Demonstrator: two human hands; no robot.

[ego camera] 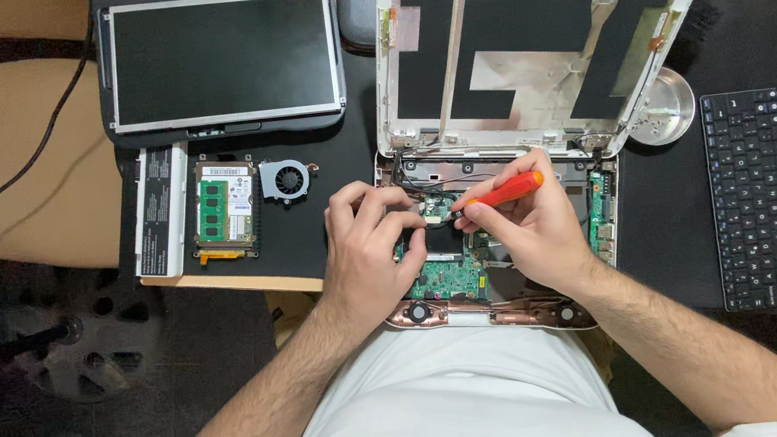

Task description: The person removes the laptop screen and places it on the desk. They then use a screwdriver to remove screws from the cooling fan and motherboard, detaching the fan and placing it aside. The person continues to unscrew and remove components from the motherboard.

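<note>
An opened small laptop base (518, 311) lies at the table's near edge, its green circuit board (445, 279) exposed. The bare white lid shell (535, 42) stands open behind it. My right hand (533, 230) grips a red-handled screwdriver (504, 191), its tip pointing left onto the board's upper part. My left hand (368, 251) rests on the board's left side, fingers curled near the screwdriver tip. What the fingertips pinch is hidden.
A removed screen panel (221, 59) lies at the back left. Below it sit a white battery (161, 212), a drive with a memory stick (226, 212) and a small fan (286, 180). A metal dish (667, 110) and a loose black keyboard (752, 199) lie right.
</note>
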